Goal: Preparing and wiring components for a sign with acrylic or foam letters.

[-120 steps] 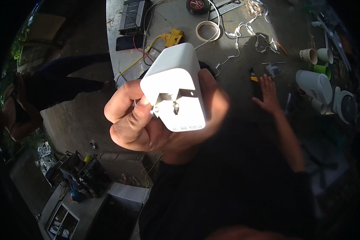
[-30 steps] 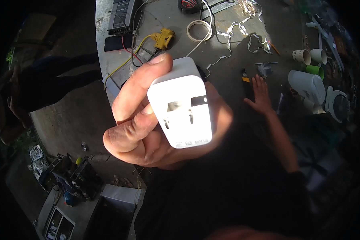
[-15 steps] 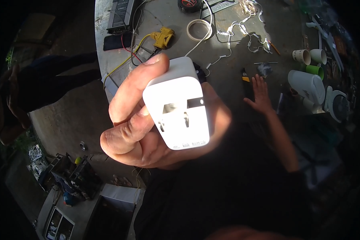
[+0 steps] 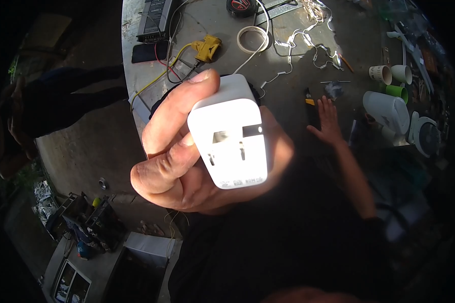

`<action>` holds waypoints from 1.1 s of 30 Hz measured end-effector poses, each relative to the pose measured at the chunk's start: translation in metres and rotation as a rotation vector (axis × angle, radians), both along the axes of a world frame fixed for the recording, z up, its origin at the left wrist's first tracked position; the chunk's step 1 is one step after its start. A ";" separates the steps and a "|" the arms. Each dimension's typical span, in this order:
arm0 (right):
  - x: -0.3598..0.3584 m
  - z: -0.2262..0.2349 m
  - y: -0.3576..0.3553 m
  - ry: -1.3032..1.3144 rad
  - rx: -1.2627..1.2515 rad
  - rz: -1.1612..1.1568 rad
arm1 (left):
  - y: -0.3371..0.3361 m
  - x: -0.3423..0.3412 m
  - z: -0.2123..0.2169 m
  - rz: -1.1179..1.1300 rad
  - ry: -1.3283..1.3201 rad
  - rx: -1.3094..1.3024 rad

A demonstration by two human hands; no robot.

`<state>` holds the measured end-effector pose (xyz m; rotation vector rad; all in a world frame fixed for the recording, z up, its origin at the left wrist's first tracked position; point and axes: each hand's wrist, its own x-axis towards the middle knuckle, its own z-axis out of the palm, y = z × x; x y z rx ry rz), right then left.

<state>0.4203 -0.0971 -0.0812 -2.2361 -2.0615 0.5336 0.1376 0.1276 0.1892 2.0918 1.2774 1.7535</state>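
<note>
Close to the camera, my left hand (image 4: 173, 166) is closed round a white plug adapter (image 4: 232, 161) with rounded corners. Its slotted face is turned toward me, and glare washes out part of it. The fingers bend over its left side and top edge; the rest of the grip is behind it. Farther off to the right, my right hand (image 4: 330, 127) lies on the grey worktable (image 4: 283, 70) with its fingers stretched out and holds nothing. Beside those fingertips is a utility knife (image 4: 309, 102) with a yellow part.
Beyond my left hand are a yellow outlet block (image 4: 207, 48) on a cable, a phone (image 4: 149, 52), a grey finned box (image 4: 155, 22), a tape roll (image 4: 239, 39) and a tape measure (image 4: 241, 6). White string lights (image 4: 289, 45) trail nearby. Cups (image 4: 400, 74) and a white jug (image 4: 387, 112) stand right. Another person (image 4: 60, 101) is at left.
The white adapter and my left hand have shifted slightly to the right, and the adapter is tilted a little differently. My right hand stays flat on the table.
</note>
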 end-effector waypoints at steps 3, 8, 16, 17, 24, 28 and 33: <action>0.001 -0.001 -0.003 -0.004 -0.006 -0.007 | -0.004 -0.004 0.019 -0.025 0.262 -0.085; 0.000 0.000 0.000 -0.006 -0.002 -0.005 | -0.004 0.002 0.001 -0.100 -0.047 -0.061; 0.000 0.001 0.000 -0.019 -0.003 -0.012 | -0.003 0.012 -0.009 -0.086 -0.220 0.009; -0.001 0.001 0.000 -0.023 -0.006 -0.014 | -0.003 0.011 -0.006 -0.087 -0.224 0.005; -0.002 0.002 0.002 -0.017 -0.004 -0.007 | -0.004 -0.005 0.012 -0.128 0.126 -0.080; -0.001 0.002 0.000 -0.023 0.011 -0.008 | -0.005 -0.002 0.008 -0.115 0.068 -0.077; -0.003 0.002 0.001 -0.006 -0.001 -0.008 | -0.003 0.000 0.004 -0.139 0.014 -0.039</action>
